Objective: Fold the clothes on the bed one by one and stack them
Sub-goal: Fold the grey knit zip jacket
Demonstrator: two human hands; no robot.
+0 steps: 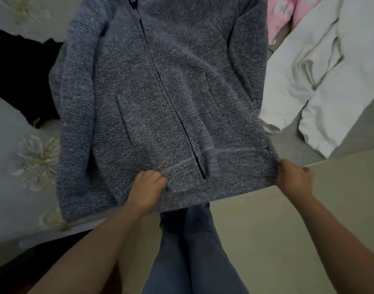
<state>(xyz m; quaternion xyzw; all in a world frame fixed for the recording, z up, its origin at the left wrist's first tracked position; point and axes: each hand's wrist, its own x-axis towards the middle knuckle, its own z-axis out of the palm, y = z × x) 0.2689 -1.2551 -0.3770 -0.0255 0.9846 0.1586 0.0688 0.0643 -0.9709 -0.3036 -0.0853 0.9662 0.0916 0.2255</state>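
The left hand [149, 183] and the right hand [293, 179] each pinch the hem of the grey zip cardigan [160, 92], probably stretching it flat on the bed [10, 134] for folding.

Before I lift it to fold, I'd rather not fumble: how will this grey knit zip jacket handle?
The grey zip jacket is probably floppy: its hem sags between the left hand and right hand. Its thick, coarse knit looks grippy and fairly heavy.

Floral bedsheet [36, 160] under everything, beige floor [287, 240] at right, person's blue jeans [192, 251] btm center.
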